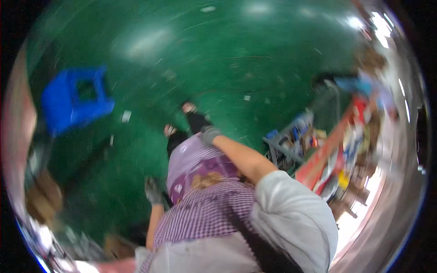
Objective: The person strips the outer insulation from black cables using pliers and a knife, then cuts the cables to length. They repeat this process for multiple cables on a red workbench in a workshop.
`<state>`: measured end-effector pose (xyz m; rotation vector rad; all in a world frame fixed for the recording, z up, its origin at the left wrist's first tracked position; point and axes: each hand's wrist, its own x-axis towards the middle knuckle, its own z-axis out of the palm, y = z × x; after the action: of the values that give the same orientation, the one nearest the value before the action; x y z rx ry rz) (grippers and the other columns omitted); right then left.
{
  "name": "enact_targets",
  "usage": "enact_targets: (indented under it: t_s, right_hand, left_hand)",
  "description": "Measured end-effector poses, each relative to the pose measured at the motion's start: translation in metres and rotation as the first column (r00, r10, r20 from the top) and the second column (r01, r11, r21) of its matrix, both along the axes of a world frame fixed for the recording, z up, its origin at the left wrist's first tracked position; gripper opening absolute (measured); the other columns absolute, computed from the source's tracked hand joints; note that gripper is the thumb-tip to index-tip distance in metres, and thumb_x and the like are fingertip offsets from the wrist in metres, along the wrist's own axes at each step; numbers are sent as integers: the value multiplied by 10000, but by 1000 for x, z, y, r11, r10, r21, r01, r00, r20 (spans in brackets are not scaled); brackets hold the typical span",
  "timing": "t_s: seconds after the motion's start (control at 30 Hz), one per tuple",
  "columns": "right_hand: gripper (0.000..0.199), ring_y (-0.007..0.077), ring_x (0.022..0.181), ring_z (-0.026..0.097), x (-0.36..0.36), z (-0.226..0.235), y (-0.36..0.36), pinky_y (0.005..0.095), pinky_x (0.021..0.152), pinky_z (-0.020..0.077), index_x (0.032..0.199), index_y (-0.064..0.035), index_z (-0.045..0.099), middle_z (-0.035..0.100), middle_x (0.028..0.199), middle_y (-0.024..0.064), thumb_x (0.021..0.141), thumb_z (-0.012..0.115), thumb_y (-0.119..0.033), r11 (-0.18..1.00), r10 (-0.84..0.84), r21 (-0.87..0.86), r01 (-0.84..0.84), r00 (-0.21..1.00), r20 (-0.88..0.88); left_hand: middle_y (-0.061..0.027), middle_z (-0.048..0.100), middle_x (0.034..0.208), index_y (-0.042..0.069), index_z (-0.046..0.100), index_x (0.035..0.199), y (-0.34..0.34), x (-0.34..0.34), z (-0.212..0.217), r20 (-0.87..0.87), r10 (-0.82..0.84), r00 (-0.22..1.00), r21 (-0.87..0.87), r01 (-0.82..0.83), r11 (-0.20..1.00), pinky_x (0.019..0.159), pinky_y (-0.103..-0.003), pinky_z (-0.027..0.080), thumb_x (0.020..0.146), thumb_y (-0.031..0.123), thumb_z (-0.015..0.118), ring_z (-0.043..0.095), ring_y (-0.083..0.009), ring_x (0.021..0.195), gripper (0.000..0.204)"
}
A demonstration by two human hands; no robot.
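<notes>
My left hand (153,192), in a grey glove, hangs beside my left hip over the green floor. Motion smears its fingers, and I see no clear object in it. My right hand (210,135), also grey-gloved, is in front of my body at the lower part of the purple checked apron (200,152). Its fingers are blurred and partly turned away, so I cannot make out their shape. Both feet show beyond the apron on the floor.
A blue plastic stool (68,102) is on the green floor (205,54) at the left. To the right stands a grey cart (291,148) loaded with small items, beside a cluttered red-edged bench (318,168). Brown cardboard (43,195) is at the far left. White scraps dot the floor.
</notes>
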<state>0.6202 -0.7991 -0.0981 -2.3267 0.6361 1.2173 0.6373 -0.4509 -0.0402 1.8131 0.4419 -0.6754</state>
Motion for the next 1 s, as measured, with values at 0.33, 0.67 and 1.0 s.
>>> enact_targets:
  t_s: [0.33, 0.67, 1.0]
  right_hand:
    - [352, 313, 861, 528, 126, -183, 8, 382, 744, 423, 921, -99, 554, 560, 910, 157, 724, 464, -376, 935, 355, 84, -346, 924, -142]
    - [417, 267, 995, 471, 305, -513, -11, 356, 813, 394, 1112, -105, 435, 489, 1079, 129, 764, 436, -335, 623, 749, -235, -746, 656, -95]
    - [350, 282, 969, 493, 464, -666, 58, 360, 788, 419, 1053, -92, 470, 486, 1081, 128, 740, 487, -245, 684, 692, -535, -496, 672, 262]
  left_hand:
    - [-147, 534, 775, 30, 508, 825, -59, -83, -125, -148, -96, 984, 363, 144, 920, 643, -347, 393, 818, 172, 396, 506, -281, 723, 181]
    - [-142, 527, 849, -7, 472, 971, -89, -59, -234, -372, 390, 842, 528, -154, 835, 653, -365, 417, 710, 145, 489, 520, -281, 737, 303]
    - [-131, 534, 843, -9, 469, 974, -60, -48, -304, -402, 380, 833, 509, -142, 849, 639, -330, 411, 739, 171, 484, 510, -252, 720, 297]
